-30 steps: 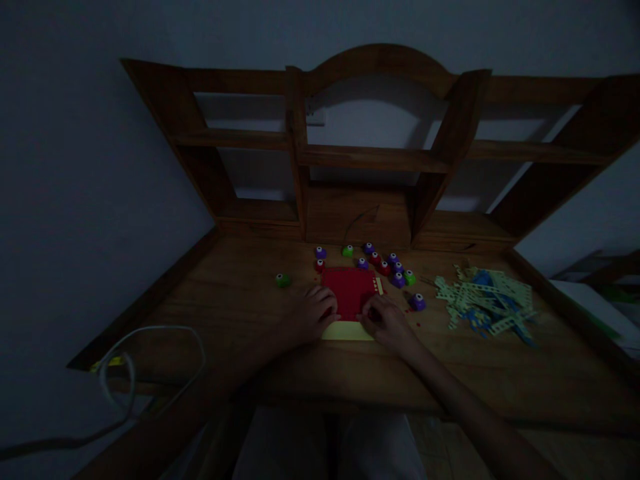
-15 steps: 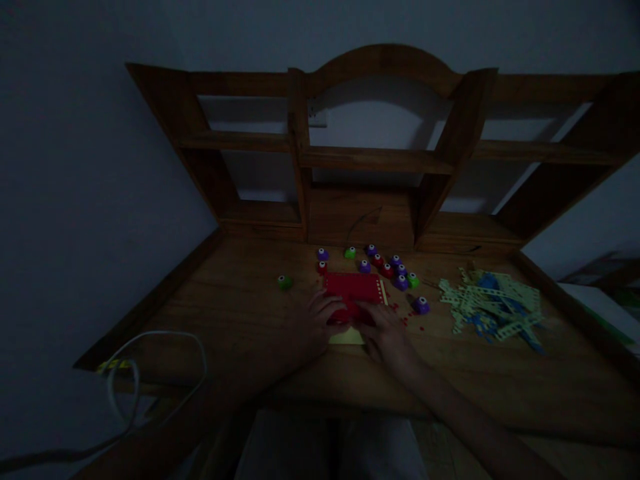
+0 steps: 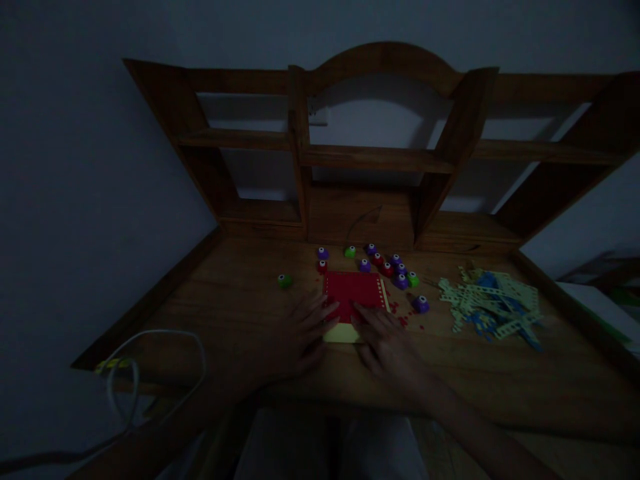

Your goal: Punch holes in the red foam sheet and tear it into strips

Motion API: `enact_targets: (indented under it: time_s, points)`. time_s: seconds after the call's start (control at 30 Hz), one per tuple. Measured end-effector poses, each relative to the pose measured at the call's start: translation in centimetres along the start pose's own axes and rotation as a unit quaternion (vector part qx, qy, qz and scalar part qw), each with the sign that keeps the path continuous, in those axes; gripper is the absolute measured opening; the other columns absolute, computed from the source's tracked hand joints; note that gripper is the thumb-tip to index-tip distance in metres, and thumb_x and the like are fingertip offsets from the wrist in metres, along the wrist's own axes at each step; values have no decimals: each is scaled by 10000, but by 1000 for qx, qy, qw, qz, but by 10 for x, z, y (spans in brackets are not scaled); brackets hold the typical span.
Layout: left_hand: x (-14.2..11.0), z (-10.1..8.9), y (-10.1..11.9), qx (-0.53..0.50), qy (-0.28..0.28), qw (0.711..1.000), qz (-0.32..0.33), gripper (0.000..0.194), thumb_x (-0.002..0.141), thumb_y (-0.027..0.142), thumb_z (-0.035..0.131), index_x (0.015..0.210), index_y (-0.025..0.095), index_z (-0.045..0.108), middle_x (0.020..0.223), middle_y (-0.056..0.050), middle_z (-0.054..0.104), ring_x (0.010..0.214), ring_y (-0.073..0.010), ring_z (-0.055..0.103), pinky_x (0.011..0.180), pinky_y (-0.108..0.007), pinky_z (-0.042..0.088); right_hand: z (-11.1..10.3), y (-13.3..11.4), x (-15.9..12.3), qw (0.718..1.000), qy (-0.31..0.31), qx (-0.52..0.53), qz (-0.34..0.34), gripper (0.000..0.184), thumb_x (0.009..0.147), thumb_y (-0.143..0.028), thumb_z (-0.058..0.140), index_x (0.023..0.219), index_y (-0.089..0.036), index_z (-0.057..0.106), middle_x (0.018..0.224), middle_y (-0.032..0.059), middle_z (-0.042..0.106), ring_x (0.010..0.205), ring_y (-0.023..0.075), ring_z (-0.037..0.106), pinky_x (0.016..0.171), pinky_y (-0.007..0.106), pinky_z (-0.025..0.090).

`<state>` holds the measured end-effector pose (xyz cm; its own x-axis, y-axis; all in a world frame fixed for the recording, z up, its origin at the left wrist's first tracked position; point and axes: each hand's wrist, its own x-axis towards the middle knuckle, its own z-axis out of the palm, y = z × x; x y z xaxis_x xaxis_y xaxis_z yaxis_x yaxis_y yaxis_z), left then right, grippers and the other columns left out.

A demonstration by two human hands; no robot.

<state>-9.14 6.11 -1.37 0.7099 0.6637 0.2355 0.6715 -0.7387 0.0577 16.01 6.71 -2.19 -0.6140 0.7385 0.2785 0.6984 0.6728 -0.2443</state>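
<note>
A red sheet (image 3: 350, 288) with a row of small holes along its right side lies on a pale yellow sheet (image 3: 343, 333), whose front strip and right edge show. My left hand (image 3: 304, 331) rests at the left edge of the sheets, fingers stretched out and apart. Across the lower right part of the red sheet lie the fingers of my right hand (image 3: 385, 337), extended, with its thumb by the yellow strip. Small red bits (image 3: 403, 321) are scattered just right of the sheets. The picture is dark, so fine contact is hard to see.
Behind the sheets stand several purple, red and green one-eyed figures, including a purple one (image 3: 421, 304) and a green one (image 3: 285, 281). A pile of pale green and blue pieces (image 3: 493, 303) lies right. A wooden shelf (image 3: 375, 159) rises behind; a white cable (image 3: 175, 333) loops at left.
The red sheet's near part now lies flatter, and more of the yellow strip shows. My left hand has moved left and spread its fingers; my right hand's fingers have straightened over the sheet.
</note>
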Motion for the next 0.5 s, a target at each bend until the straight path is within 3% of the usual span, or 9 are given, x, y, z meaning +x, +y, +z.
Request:
enact_targets:
  time_s: [0.23,0.37,0.5]
  points:
    - [-13,5,3,25,18,1000,2,527,921,327,419,1411,148,349,1467,-115,354,1398,-259,206,1144,-509,178,9,3,-5,999,6,-9,-52,495,873,-188,451,1363,-121,441,1386,100,482,1312,240,383,1130,467,274]
    - [-17,9,7,42,34,999,-1,514,928,328,413,1403,138,363,1433,-127,402,1385,-273,238,1138,-505,196,13,7,-7,998,7,-20,-67,527,887,-190,448,1409,-163,375,1440,94,409,1353,238,326,1127,488,273]
    - [-8,13,11,33,23,999,-6,556,931,376,400,1440,176,296,1480,-119,323,1389,-281,220,1129,-529,195,14,11,-7,997,-9,-20,-77,522,882,-189,463,1398,-222,395,1469,73,362,1368,239,297,1125,515,257]
